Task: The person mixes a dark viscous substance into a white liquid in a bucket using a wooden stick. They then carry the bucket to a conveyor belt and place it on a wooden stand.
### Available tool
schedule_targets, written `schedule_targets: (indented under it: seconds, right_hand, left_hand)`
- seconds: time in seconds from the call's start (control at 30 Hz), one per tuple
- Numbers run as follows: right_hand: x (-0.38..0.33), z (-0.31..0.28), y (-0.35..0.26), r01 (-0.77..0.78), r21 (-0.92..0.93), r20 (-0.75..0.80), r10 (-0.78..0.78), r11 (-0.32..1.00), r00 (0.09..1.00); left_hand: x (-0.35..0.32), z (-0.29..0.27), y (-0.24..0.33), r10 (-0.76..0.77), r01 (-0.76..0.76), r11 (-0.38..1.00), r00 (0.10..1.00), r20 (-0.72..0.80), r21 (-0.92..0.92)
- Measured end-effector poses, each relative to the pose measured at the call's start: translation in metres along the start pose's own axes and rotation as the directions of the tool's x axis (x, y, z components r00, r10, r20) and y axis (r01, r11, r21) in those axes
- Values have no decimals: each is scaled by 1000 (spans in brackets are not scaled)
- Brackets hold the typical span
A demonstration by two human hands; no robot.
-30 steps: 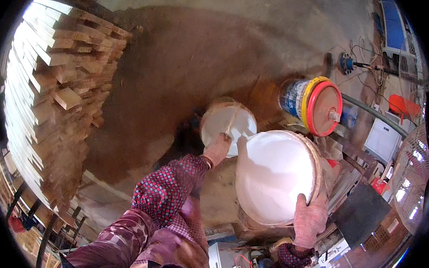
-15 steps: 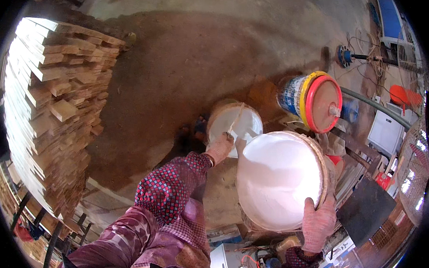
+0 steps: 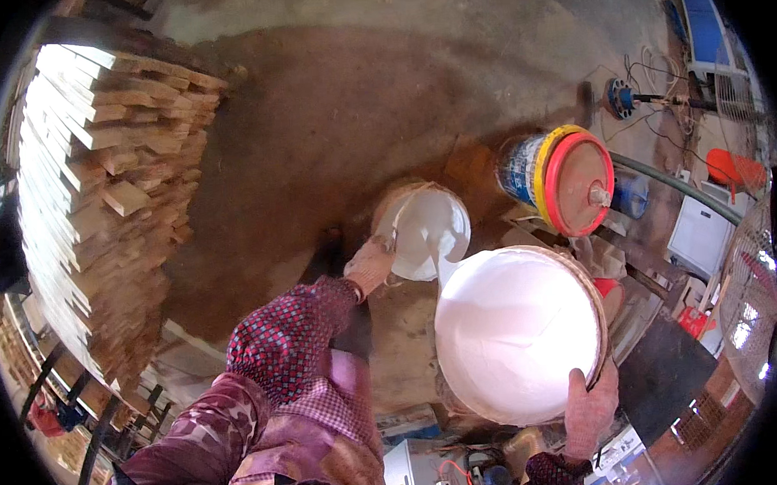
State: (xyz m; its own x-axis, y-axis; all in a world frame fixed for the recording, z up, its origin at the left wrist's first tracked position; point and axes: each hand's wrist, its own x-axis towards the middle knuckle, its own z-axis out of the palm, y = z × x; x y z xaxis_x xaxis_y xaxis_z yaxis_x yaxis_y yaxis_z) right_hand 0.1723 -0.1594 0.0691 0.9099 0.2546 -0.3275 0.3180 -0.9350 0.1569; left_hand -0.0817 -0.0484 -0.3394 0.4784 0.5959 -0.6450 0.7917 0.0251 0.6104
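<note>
My right hand [image 3: 591,407], in a pale pinkish work glove, grips the rim of a large white bucket [image 3: 523,341] tilted to the left. White liquid coats its inside, and a stream [image 3: 447,270] of it runs off the lip into a smaller bucket [image 3: 453,207] standing on the floor. That one also has white liquid in it. At its near left edge, my gloved left hand [image 3: 370,265] is closed; whether it holds the rim or a thin handle there, I cannot tell.
Beyond the large bucket, a blue-and-white pail [image 3: 524,171] with yellow and red rings has a brown lid. Stacked wooden boards [image 3: 135,193] rise on the left. A green hose [image 3: 672,185], cables, an orange object [image 3: 736,168] and a wire fan guard [image 3: 746,292] lie right.
My left hand has drawn back leftward to the smaller bucket's edge; the thin strip it held across the opening no longer shows there. The large bucket has shifted slightly right and down.
</note>
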Motion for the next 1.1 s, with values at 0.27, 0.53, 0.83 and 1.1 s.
schedule_targets:
  seconds: [0.27, 0.53, 0.83, 1.1]
  right_hand:
    - [13, -14, 42, 9, -47, 2, -9, 999, 1000]
    - [22, -22, 65, 83, 43, -7, -83, 996, 997]
    - [28, -23, 81, 109, 70, 55, -113, 992, 992]
    - [30, -42, 80, 14, 85, 177, -29, 996, 984]
  left_hand:
    - [-79, -63, 6, 107, -512, 470, 842, 529, 719]
    - [-153, -90, -17, -129, 0, 831, 973, 191, 556]
    - [-177, -52, 1, -23, -291, 657, 915, 403, 696]
    - [-179, -37, 21, 25, -316, -102, 947, 320, 943]
